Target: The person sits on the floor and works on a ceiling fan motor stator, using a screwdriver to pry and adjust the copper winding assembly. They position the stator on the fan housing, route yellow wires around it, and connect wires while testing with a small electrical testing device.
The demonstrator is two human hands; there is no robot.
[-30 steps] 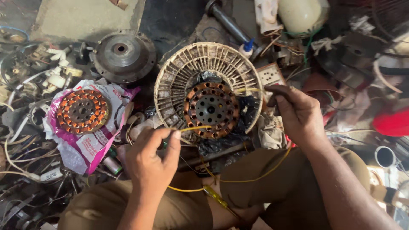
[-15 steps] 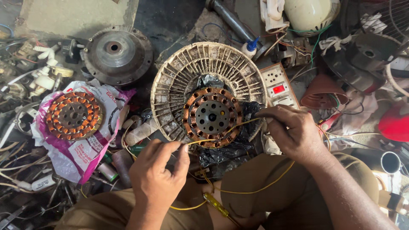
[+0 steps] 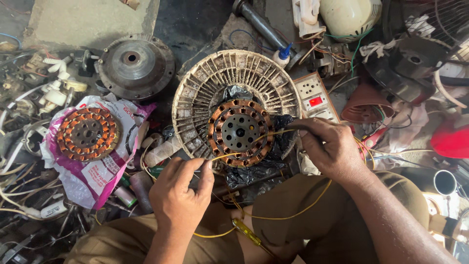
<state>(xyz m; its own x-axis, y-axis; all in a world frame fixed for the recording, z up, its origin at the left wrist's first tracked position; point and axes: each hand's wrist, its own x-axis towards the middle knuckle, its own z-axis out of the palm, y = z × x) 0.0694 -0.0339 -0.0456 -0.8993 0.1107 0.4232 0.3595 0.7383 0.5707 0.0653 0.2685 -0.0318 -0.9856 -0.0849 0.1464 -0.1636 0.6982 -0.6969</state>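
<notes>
Your left hand (image 3: 181, 195) hovers just below the copper-wound stator (image 3: 239, 131), its thumb and forefinger pinched shut on a thin yellow wire (image 3: 229, 155). Your right hand (image 3: 332, 149) sits at the stator's right edge, its grip closed on the other end of that wire, so the strand runs taut across the lower part of the windings from one hand to the other. More of the yellow wire loops down over your lap, where a yellow-handled screwdriver (image 3: 246, 232) lies between your knees.

The stator rests on a crumpled sheet of black plastic (image 3: 261, 168) inside a round, dirty white slotted fan housing (image 3: 205, 88), which stands on the floor directly in front of you. Its copper coils ring a grey steel core with a hole in the middle.

To the left, well apart from your hands, a second stator (image 3: 87, 134) with copper windings lies on a pink and white plastic bag (image 3: 97, 178). Above it sits a dark metal motor cover (image 3: 133, 63) with a central hub. Just right of the housing, touching the back of your right hand, is a white switchboard (image 3: 315, 98) with a socket and a red switch. A small white bottle with a blue nozzle (image 3: 282, 55) stands at the housing's upper rim, beside a dark metal pipe (image 3: 259, 24). A cream-coloured motor body (image 3: 349, 14) lies at the top right, among loose cables and parts.
</notes>
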